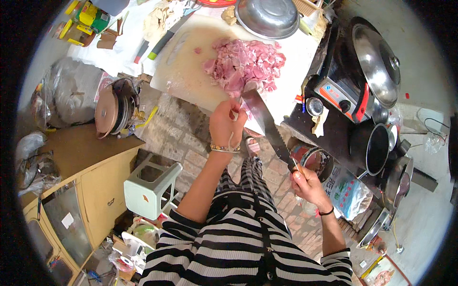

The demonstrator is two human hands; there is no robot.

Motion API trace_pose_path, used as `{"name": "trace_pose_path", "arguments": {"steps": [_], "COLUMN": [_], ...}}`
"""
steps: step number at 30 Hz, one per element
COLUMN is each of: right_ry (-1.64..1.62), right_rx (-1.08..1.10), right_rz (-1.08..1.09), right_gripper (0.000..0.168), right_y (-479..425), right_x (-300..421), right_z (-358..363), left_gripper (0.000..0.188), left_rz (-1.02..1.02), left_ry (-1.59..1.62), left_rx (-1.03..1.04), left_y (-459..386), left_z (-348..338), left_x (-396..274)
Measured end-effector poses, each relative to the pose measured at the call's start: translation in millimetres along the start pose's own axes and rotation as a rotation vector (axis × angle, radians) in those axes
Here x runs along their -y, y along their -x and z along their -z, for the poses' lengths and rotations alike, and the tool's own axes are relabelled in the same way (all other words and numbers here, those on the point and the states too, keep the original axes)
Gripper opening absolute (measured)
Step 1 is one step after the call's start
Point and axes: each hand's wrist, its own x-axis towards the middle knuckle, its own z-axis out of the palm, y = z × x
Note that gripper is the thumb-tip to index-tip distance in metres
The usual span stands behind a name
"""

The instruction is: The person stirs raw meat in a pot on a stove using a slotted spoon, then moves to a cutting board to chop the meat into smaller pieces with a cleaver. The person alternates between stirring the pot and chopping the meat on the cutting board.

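Note:
My right hand [306, 184] grips a large kitchen knife [266, 125] whose broad blade points forward to the near edge of the meat. Notches run along part of the blade near the handle, and my fingers cover most of the handle. My left hand [228, 121] is curled just left of the blade, over the near edge of the white cutting board [179, 75]. Whether its fingers pinch anything is hidden. A pinkish scrap shows between that hand and the blade. Chopped raw meat [247, 64] is heaped on the board.
An upturned metal bowl [267, 16] sits behind the meat. Two knife handles [161, 44] lie left of the board. On the right are a gas stove [340, 96], a metal lid [375, 64] and a black pot [370, 150]. A plastic stool [150, 189] stands to the left.

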Motion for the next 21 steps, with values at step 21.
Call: {"name": "trace_pose_path", "arguments": {"steps": [21], "right_ry": [0.341], "right_rx": [0.218], "right_rz": [-0.136], "right_gripper": [0.035], "right_y": [-31.0], "right_x": [107.0], "right_z": [36.9], "left_gripper": [0.014], "left_rz": [-0.137], "left_ry": [-0.014], "left_rx": [-0.176], "left_y": [13.6], "left_z": [-8.5], "left_x": [12.4]}}
